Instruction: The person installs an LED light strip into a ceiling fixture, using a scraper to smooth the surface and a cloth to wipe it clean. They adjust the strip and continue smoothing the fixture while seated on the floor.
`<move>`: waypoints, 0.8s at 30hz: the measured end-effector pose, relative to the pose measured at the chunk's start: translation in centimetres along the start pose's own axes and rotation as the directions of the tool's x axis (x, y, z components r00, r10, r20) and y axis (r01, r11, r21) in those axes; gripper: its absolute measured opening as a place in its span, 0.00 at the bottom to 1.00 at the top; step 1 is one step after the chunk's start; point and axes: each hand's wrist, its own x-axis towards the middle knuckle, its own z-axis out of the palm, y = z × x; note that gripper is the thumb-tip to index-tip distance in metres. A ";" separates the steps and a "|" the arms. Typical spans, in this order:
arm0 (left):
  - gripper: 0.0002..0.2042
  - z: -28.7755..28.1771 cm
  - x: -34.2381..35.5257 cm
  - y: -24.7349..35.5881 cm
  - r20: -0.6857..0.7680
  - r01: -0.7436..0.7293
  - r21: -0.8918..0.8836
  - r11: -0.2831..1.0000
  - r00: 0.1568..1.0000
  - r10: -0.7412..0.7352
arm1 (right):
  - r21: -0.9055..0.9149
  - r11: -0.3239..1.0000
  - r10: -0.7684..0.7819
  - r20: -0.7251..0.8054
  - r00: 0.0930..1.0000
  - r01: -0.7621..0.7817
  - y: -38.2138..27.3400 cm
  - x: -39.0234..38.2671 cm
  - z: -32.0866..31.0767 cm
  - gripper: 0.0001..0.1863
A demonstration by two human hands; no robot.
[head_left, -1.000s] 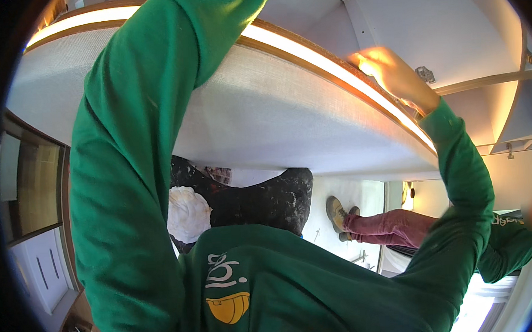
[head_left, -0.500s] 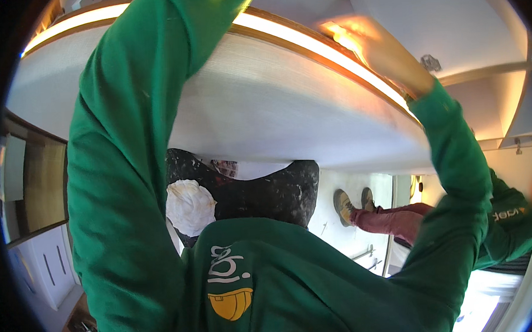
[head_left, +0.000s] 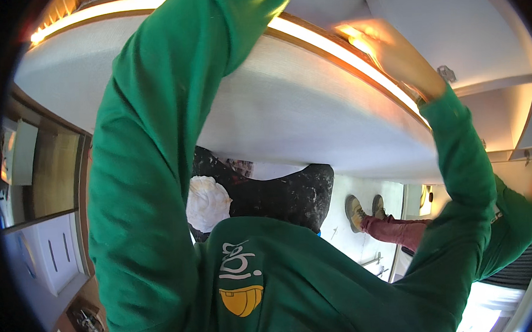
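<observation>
A brightly lit light strip (head_left: 313, 36) runs along the wood-coloured edge of a long pale panel (head_left: 275, 105). My right hand (head_left: 392, 51) reaches over this edge with its fingers bent at the far side of the strip. Glare and motion blur smear the fingertips, so whether they hold anything is unclear. My left arm, in a green sleeve (head_left: 155, 111), stretches up across the panel and the strip. Its hand lies beyond the upper edge of the picture.
Pale cabinet compartments (head_left: 491, 100) with a small metal fitting (head_left: 446, 73) lie beyond my right hand. At right stands a co-worker in maroon trousers (head_left: 392, 228). A round, crumpled white thing (head_left: 209, 204) shows below the panel. Cabinetry with a white slotted front (head_left: 57, 255) is at left.
The whole view has shifted, so the panel, my arms and the surroundings sit farther right. My right hand stays at the strip's edge, with little change of pose.
</observation>
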 end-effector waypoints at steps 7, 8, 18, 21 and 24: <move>0.17 0.4 -0.3 -0.5 0.033 -0.027 0.065 0.997 0.999 0.025 | 0.083 0.984 0.146 0.133 0.980 -0.157 2.4 -1.2 -0.8 0.18; 0.17 0.1 -0.5 -0.4 0.020 -0.018 0.052 0.998 1.000 0.017 | 0.188 0.956 0.199 0.152 0.968 -0.226 4.5 -3.9 -2.1 0.19; 0.16 0.4 -0.6 -0.3 0.080 -0.095 0.123 0.988 0.993 0.085 | 0.087 0.990 0.100 0.126 0.987 -0.112 0.8 1.0 0.2 0.20; 0.15 0.7 -0.5 -0.9 0.093 -0.034 0.131 0.991 0.995 0.022 | -0.039 0.999 -0.010 0.074 0.997 0.013 2.6 0.7 0.1 0.20; 0.13 0.4 -1.0 -1.0 0.082 0.018 0.046 0.999 0.996 -0.022 | 0.017 0.999 -0.034 -0.001 0.999 0.034 7.6 -6.4 -2.3 0.21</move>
